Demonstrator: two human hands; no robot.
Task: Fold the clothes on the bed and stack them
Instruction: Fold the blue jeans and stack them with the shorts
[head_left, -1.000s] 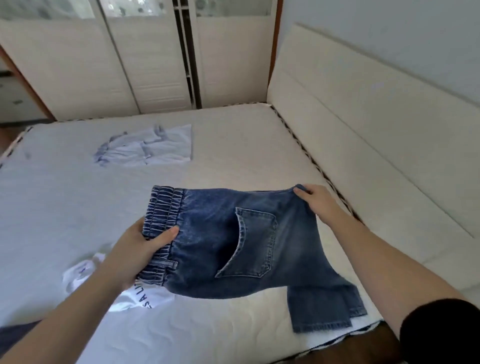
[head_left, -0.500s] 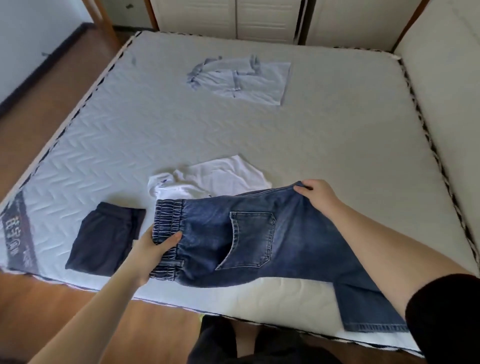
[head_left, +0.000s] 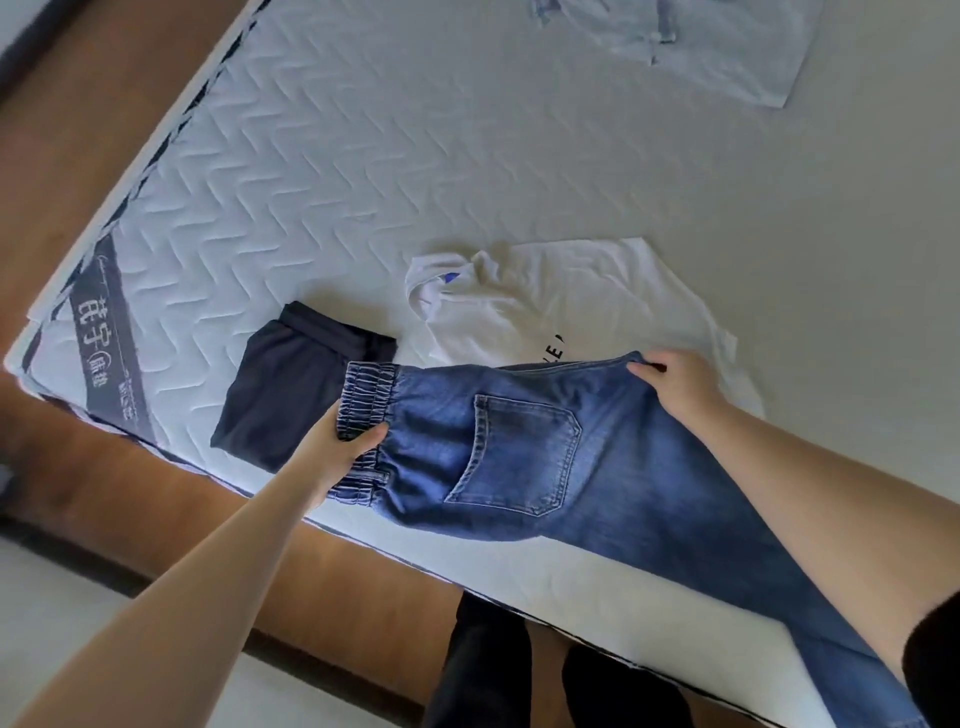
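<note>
Blue jeans (head_left: 524, 452) with an elastic waistband hang above the near edge of the bed (head_left: 337, 171), back pocket up. My left hand (head_left: 340, 452) grips the waistband. My right hand (head_left: 675, 382) pinches the far edge of the jeans near the crotch. The legs trail down to the lower right, partly behind my right forearm. A folded dark navy garment (head_left: 283, 384) lies on the mattress just left of the waistband. A crumpled white T-shirt (head_left: 561, 301) with black lettering lies behind the jeans.
A pale blue shirt (head_left: 722, 47) lies spread at the far top right of the mattress. The mattress corner with a grey label (head_left: 104, 353) is at the left. Wooden floor (head_left: 62, 130) lies beyond the bed's left side. My dark-trousered legs (head_left: 493, 665) stand at the bed's near edge.
The view has swung left and down. The jeans, held in both hands, have moved left toward the folded navy garment, their waistband now overlapping its edge.
</note>
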